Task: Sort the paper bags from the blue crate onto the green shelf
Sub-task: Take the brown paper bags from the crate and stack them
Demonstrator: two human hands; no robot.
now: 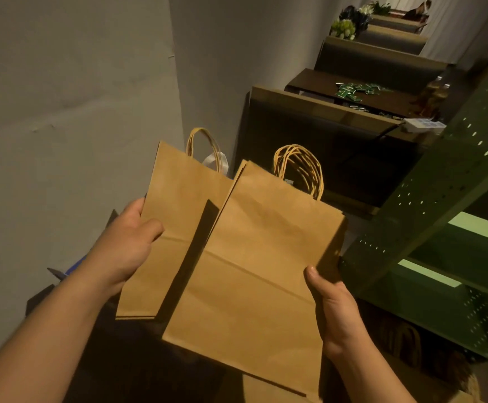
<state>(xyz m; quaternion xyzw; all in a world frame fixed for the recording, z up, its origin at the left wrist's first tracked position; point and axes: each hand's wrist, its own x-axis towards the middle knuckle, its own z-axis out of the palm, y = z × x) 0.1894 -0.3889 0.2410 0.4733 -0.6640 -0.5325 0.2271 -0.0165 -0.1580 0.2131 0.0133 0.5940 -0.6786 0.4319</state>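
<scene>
I hold two flat stacks of brown paper bags with twisted handles in front of me. My left hand (126, 242) grips the left stack (176, 216) at its left edge, thumb on top. My right hand (330, 298) grips the right stack (260, 271) at its right edge; this stack overlaps the left one. The green perforated metal shelf (440, 205) stands at the right, its lit shelf boards showing. A corner of the blue crate (71, 270) peeks out below my left forearm, mostly hidden. More brown bags (402, 341) lie low under my right hand.
A grey wall (71, 112) fills the left. Beyond the bags stand dark wooden counters (324, 112) with small green packets (353, 90) on them, bottles (436, 96) and plants (344, 27) farther back. A white device (423, 125) sits by the shelf's post.
</scene>
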